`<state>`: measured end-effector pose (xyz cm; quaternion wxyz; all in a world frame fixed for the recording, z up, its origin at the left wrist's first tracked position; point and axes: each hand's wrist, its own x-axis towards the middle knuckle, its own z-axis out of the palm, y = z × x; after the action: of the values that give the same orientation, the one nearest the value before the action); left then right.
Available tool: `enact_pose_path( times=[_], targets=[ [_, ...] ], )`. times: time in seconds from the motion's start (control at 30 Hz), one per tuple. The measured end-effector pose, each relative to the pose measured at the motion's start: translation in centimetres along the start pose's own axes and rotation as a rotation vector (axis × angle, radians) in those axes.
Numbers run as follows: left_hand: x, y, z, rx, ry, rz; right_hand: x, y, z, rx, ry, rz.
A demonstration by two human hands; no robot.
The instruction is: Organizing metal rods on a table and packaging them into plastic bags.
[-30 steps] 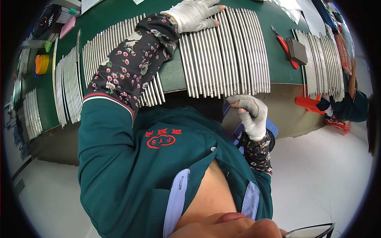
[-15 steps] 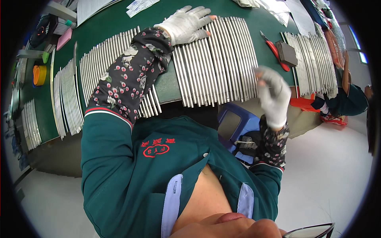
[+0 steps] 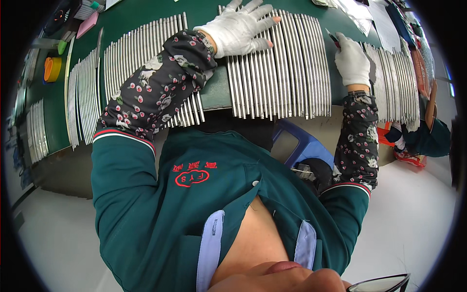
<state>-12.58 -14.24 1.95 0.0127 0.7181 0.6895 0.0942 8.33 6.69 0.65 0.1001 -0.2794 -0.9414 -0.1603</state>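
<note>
My left hand, in a white glove with some bare fingertips, lies flat with fingers spread across the upper part of a row of thin silvery metal rods. Farther right, my right hand, gloved too, is closed around red-handled pliers. Only their pointed tip and a bit of red show past my fingers; the rest is hidden under the hand. Under my left forearm runs another row of rods, partly covered by the flowered sleeve.
More rods lie right of my right hand, and others at the left. A yellow tape roll and a pink pad sit far left. A blue stool stands below the green table. Another person's arm shows at far right.
My right hand has moved up and away from the table's front edge, onto the red-handled pliers, and closed on them. My left hand stays spread on the rods. The whole view has shifted slightly.
</note>
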Motion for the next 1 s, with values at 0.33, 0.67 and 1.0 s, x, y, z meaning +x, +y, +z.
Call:
enact_pose_path(
  times=[0.33,0.67,1.0],
  targets=[
    [-0.9,-0.7,5.0,0.180,0.163,-0.012,-6.0,-2.3,-7.9,1.042,0.128,-0.348],
    [-1.2,0.0,0.7,0.004,-0.005,0.034,-11.6,-5.3,-10.2,0.633,-0.284,-0.373],
    [-1.0,0.7,0.4,0.039,-0.020,0.025,-11.0,-5.8,-10.5,0.559,-0.355,-0.411]
  ],
)
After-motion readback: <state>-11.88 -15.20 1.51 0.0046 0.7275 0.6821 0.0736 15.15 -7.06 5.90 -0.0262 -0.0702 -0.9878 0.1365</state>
